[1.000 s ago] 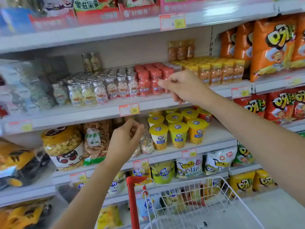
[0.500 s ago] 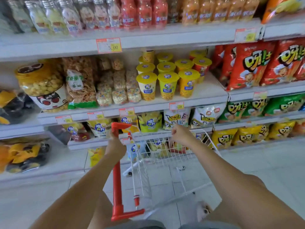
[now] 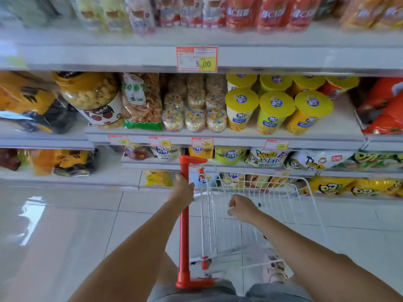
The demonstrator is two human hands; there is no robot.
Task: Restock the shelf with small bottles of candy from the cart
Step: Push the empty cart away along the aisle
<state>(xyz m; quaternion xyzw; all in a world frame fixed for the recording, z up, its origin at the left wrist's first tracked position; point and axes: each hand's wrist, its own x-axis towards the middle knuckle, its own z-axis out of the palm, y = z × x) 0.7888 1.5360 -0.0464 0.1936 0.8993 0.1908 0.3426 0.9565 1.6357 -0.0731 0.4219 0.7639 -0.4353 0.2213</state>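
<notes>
The price tag (image 3: 196,59) on the upper shelf edge (image 3: 109,57) reads 3.00. A lower tag (image 3: 202,142) reads 3.60.

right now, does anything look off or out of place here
Nothing looks spilled or damaged on the shelves. One oddity: the white cart basket looks empty, with nothing in it to restock with, though the right hand hangs over it.

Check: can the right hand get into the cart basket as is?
Probably yes. The right hand hovers over the open-topped white wire basket, nothing between; the left hand grips the red handle off to the side.
</notes>
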